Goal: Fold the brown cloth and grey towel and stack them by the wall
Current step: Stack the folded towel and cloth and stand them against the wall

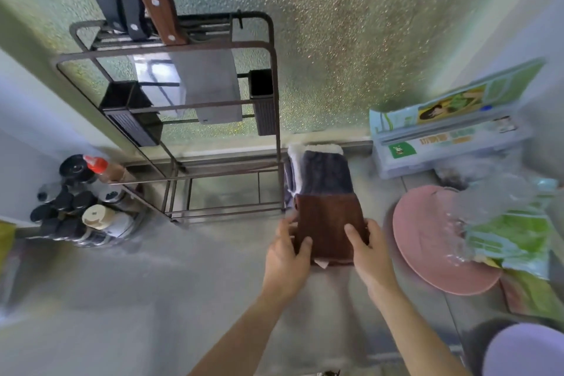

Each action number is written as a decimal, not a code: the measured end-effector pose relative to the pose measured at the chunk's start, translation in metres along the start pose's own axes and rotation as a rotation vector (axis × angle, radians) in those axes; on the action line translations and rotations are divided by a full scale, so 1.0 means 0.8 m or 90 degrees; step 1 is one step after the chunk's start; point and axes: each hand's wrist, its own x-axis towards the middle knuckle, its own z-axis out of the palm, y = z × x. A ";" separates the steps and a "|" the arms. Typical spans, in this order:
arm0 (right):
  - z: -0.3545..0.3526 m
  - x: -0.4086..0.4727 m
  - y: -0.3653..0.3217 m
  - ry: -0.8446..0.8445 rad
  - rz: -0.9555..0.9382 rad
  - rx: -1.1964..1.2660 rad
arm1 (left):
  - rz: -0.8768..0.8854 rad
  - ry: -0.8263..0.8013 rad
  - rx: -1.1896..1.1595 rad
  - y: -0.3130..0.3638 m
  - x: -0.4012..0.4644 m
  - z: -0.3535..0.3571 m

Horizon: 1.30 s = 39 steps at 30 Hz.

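Step, as judged: seating the folded brown cloth (328, 227) on the grey towel (326, 172). Slide it wallward, edges square, fold kept flat.
Left hand (287, 256): pinching the cloth's left edge.
Right hand (367, 249): pinching its right edge.
Towel: folded, on the table (152, 284), against the wall, just beyond both hands.

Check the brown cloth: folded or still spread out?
Folded: the brown cloth is a compact rectangle, gripped by the left hand and right hand.
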 end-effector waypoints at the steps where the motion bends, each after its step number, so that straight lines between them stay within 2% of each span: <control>1: -0.008 0.022 -0.014 0.006 -0.014 0.001 | 0.064 0.020 0.028 0.023 0.012 0.007; 3: -0.014 0.064 -0.043 0.007 -0.041 -0.008 | 0.167 0.066 0.104 0.062 0.040 0.018; 5: -0.009 0.101 -0.069 -0.011 -0.061 -0.021 | 0.214 0.101 0.208 0.086 0.070 0.026; 9: 0.018 0.158 -0.088 -0.043 -0.110 -0.092 | 0.183 0.095 0.364 0.096 0.121 0.042; 12: 0.033 0.181 -0.075 -0.073 -0.115 -0.162 | 0.150 0.060 0.504 0.080 0.145 0.049; 14: 0.038 0.185 -0.062 -0.091 -0.112 -0.206 | 0.131 0.074 0.553 0.066 0.153 0.053; 18: 0.041 0.182 -0.047 -0.058 -0.140 -0.285 | 0.216 0.128 0.657 0.037 0.162 0.065; 20: 0.043 0.179 -0.048 0.014 -0.190 -0.319 | 0.262 0.147 0.650 0.032 0.165 0.069; 22: 0.047 0.180 -0.050 0.071 -0.309 -0.380 | 0.261 0.143 0.596 0.035 0.173 0.073; 25: 0.054 0.199 -0.048 0.019 -0.415 -0.492 | 0.221 0.141 0.541 0.032 0.188 0.080; 28: 0.064 0.212 -0.026 -0.088 -0.435 -0.574 | 0.187 0.116 0.542 0.008 0.196 0.084; 30: 0.068 0.215 -0.007 -0.121 -0.440 -0.612 | 0.171 0.095 0.541 -0.009 0.197 0.087; 39: 0.084 0.220 0.016 -0.086 -0.414 -0.666 | 0.168 0.079 0.551 -0.042 0.211 0.098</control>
